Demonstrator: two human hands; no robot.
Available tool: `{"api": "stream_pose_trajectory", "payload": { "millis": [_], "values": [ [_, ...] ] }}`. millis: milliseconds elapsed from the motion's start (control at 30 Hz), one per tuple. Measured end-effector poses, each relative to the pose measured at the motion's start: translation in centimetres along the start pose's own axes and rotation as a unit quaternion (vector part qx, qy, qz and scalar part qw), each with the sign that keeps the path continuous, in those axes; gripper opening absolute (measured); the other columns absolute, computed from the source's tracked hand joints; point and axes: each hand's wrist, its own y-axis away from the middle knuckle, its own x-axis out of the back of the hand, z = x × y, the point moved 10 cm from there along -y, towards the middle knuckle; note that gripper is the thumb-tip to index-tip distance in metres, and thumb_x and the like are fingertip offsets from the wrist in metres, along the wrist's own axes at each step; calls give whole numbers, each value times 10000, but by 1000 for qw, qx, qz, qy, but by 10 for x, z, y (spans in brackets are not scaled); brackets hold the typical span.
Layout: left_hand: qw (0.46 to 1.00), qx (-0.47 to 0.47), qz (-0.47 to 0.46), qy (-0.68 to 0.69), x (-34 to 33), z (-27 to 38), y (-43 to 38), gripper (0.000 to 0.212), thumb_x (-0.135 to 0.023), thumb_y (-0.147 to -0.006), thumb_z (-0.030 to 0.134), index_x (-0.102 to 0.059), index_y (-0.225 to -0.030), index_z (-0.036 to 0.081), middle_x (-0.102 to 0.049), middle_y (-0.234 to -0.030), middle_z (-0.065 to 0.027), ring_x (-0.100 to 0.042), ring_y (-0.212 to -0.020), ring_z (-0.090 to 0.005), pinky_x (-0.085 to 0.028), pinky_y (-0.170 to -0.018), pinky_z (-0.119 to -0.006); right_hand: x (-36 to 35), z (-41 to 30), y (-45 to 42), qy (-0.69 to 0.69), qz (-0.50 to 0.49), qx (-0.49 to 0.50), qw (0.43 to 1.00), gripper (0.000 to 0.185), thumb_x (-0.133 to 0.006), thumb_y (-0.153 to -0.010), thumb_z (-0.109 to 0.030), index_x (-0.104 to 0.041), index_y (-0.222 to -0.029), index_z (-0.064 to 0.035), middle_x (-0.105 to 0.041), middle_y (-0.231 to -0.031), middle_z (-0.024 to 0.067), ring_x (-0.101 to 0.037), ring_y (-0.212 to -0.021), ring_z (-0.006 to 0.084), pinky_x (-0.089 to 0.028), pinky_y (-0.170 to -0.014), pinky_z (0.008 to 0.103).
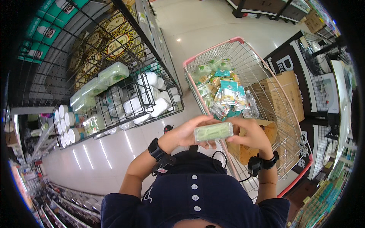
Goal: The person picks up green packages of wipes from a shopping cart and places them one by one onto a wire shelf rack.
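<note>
A small green pack in clear plastic lies between my two hands, in front of my chest. My left hand grips its left end, with fingers under it. At its right end, the thumb and fingers of my right hand close on the pack. Just beyond my hands stands a wire shopping cart with pink trim. In it are green and white packets, clear-lidded green boxes, a clear plastic bottle and a brown paper bag.
On the left, a black wire rack holds green packs, white plastic containers and white-capped tubs. Patterned round packages are stacked behind its mesh. Cardboard boxes and a shelf stand right of the cart.
</note>
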Motion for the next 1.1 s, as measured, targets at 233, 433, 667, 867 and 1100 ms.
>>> {"api": "stream_pose_trajectory", "payload": {
  "millis": [233,433,667,867,1100],
  "values": [
    [988,-125,36,-85,-10,34,22,685,-475,-825,504,-337,-1266,-2,-529,-1049,-164,-593,-815,-229,-490,-637,-296,12,8,-21,-54,-17,24,998,495,-752,-630,-225,-581,-1039,-6,-553,-602,69,-530,-546,130,-419,-542,246],
    [979,-164,24,-116,-15,39,53,695,-551,-794,438,-327,-1266,-20,-508,-1078,-151,-582,-786,-198,-485,-615,-265,2,-26,-44,-40,-61,71,995,464,-762,-602,-206,-604,-992,-11,-569,-654,67,-539,-569,119,-418,-544,241],
    [902,-249,30,-351,-37,44,125,825,-670,-712,333,-247,-1317,-34,-487,-1149,-184,-528,-971,-221,-439,-807,-302,-25,-88,-49,-131,-86,154,976,561,-743,-607,-399,-608,-958,17,-586,-714,81,-563,-600,159,-429,-562,265],
    [651,-381,102,-649,-83,73,249,804,-703,-604,222,-327,-1285,21,-490,-1156,-172,-498,-1016,-350,-411,-850,-382,-95,-151,-70,-163,-196,67,965,655,-683,-721,-344,-434,-1201,26,-538,-964,92,-547,-827,154,-437,-711,255],
    [375,-480,293,-736,-61,89,396,668,-704,-684,297,-423,-1232,39,-490,-1200,-141,-493,-1076,-299,-416,-871,-391,-134,-235,-130,-69,-108,88,988,521,-640,-710,14,-447,-1194,-3,-479,-1096,87,-564,-765,98,-455,-539,197]
  ]
}}
